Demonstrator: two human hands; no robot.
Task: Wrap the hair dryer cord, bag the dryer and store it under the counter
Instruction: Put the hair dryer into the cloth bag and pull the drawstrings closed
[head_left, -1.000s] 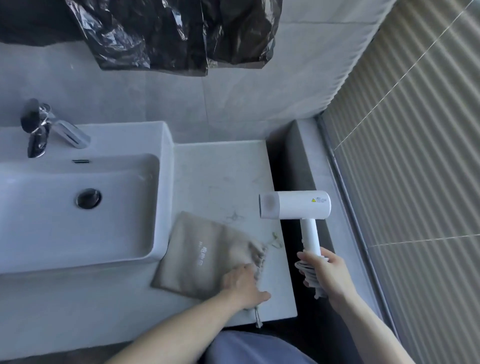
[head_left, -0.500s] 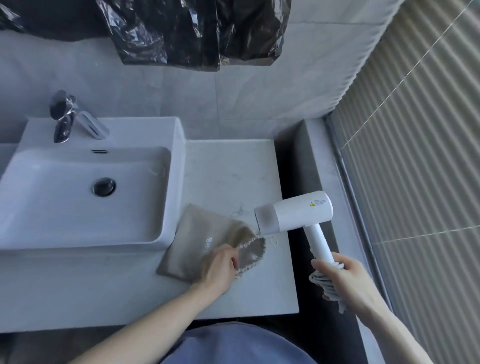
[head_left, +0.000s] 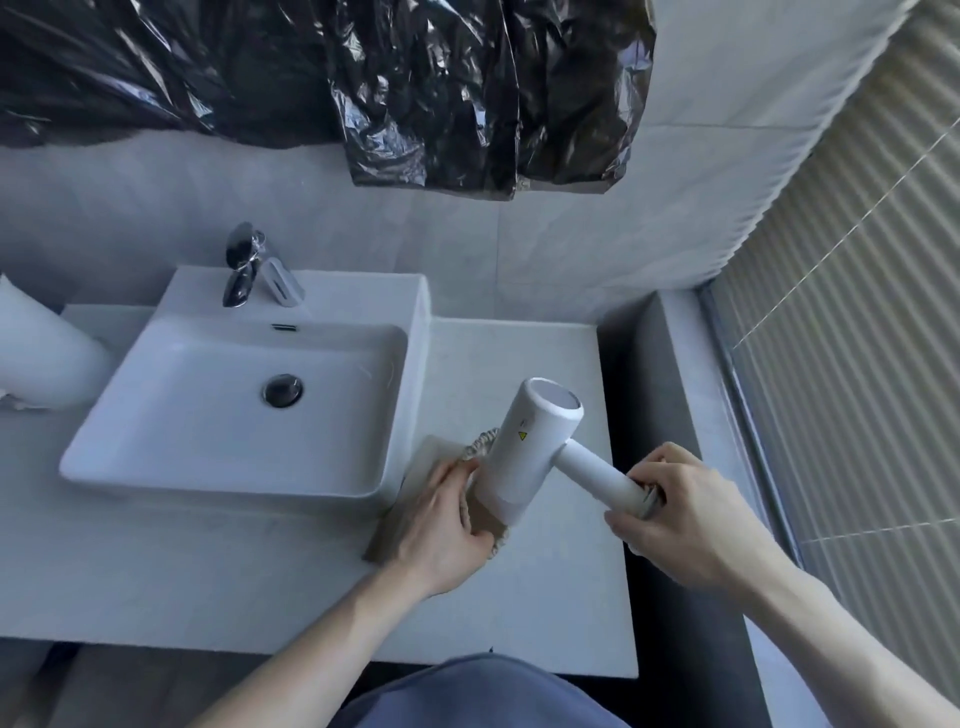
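Observation:
A white hair dryer (head_left: 524, 447) hangs over the right part of the counter (head_left: 519, 364), barrel tilted, its lower end inside the mouth of a beige drawstring bag (head_left: 431, 457). My right hand (head_left: 680, 514) grips the end of the dryer's handle together with the wrapped cord (head_left: 649, 501). My left hand (head_left: 447, 525) holds the bag's gathered rim open beside the barrel. Most of the bag lies flat on the counter under my left hand.
A white rectangular basin (head_left: 234, 415) with a chrome tap (head_left: 244, 270) stands left of the bag. Black plastic sheeting (head_left: 415, 88) hangs on the wall above. A white object (head_left: 41, 358) sits at far left. A dark gap and a ribbed blind (head_left: 857, 364) lie to the right.
The right hand has swung the dryer left and down, so its barrel end now enters the bag. The left hand has lifted the bag's rim wider. The view shifted right.

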